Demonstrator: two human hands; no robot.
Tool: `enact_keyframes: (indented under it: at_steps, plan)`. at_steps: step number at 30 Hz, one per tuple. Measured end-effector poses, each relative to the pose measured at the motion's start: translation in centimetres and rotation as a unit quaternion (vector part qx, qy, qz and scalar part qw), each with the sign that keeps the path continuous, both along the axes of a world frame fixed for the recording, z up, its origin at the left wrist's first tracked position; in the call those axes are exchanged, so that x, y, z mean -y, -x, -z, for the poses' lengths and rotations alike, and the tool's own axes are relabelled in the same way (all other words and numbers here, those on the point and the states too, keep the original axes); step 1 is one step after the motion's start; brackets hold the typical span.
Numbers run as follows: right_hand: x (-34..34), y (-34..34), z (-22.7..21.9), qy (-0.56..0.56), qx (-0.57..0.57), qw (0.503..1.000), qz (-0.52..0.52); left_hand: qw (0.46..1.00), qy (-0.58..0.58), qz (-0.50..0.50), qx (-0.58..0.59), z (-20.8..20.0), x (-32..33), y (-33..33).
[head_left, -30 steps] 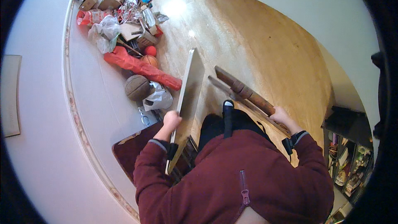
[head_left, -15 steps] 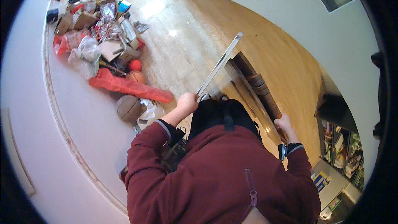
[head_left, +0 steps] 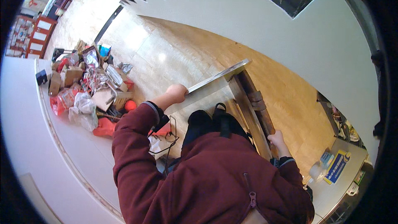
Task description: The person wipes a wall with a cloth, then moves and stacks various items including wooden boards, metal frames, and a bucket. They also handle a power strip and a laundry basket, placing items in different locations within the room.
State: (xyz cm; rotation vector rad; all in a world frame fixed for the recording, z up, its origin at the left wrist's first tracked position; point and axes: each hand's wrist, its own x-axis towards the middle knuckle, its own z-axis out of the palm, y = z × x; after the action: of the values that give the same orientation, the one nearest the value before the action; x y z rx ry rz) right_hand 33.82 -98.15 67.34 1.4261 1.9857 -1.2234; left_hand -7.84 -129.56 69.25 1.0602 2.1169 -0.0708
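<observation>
My left hand [head_left: 177, 93] is closed round the near end of a long, flat, silvery-white bar [head_left: 213, 78]. The bar slants away to the right, and its far end is at the far end of a long dark-brown piece [head_left: 264, 118]; whether they touch I cannot tell. That brown piece has a band round it and looks like a board or a rolled bundle. My right hand [head_left: 278, 141] grips it near its close end. A lighter, narrow wooden-looking length [head_left: 248, 114] runs alongside its left.
At left, against the wall, lies a heap of cardboard boxes [head_left: 71, 75], plastic bags [head_left: 84, 105] and a red ball [head_left: 130, 105]. A thin black metal frame [head_left: 173, 130] stands by my left elbow. At right is a table [head_left: 350, 147] bearing a blue-and-yellow box [head_left: 338, 166]. A stepped white wall [head_left: 248, 12] bounds the far side.
The bar has swung clockwise, its far end coming to the brown piece's far end. My left hand has shifted left and slightly up. The whole view has tipped toward the far stairs.
</observation>
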Motion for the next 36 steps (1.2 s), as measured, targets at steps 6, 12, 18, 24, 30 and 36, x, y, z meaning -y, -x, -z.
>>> enact_keyframes:
  at_steps: [6, 12, 18, 24, 30, 36]
  plan:
    - [1.3, -0.7, 0.3, -0.028, 0.059, 0.997, 0.037, 0.993, 0.019, 0.114, -0.018, 1.1, -3.4, 6.4]
    - [3.7, -1.2, -0.2, -0.09, 0.053, 0.991, 0.084, 0.971, 0.068, 0.228, -0.036, 3.3, -5.8, 12.8]
    - [6.2, -2.0, -0.2, -0.092, 0.087, 0.981, 0.146, 0.96, 0.085, 0.26, -0.053, 6.1, -8.3, 18.3]
    - [8.3, -1.5, 0.1, -0.076, 0.104, 0.961, 0.245, 0.96, 0.058, 0.265, -0.072, 8.9, -10.6, 22.0]
    - [10.1, -0.8, 1.3, -0.054, 0.154, 0.962, 0.219, 0.949, 0.034, 0.304, -0.08, 11.9, -14.2, 25.1]
    - [11.5, -0.3, 2.7, -0.069, 0.18, 0.965, 0.179, 0.946, 0.04, 0.31, -0.087, 11.4, -17.5, 26.1]
